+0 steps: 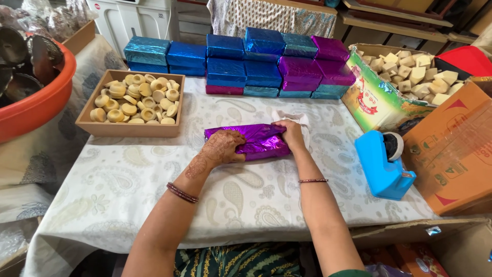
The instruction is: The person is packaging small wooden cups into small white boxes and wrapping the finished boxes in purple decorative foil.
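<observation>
Left hand [223,147] and right hand [292,134] press, fingers curled, on purple foil package [261,139].

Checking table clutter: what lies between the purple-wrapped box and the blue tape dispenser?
Only bare patterned tablecloth lies between the purple-wrapped box and tape dispenser, in the head view.

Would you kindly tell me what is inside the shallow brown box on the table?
The shallow brown box holds a heap of small round tan pieces. Those on top show plainly; the lower ones and the box's floor are covered.
</observation>
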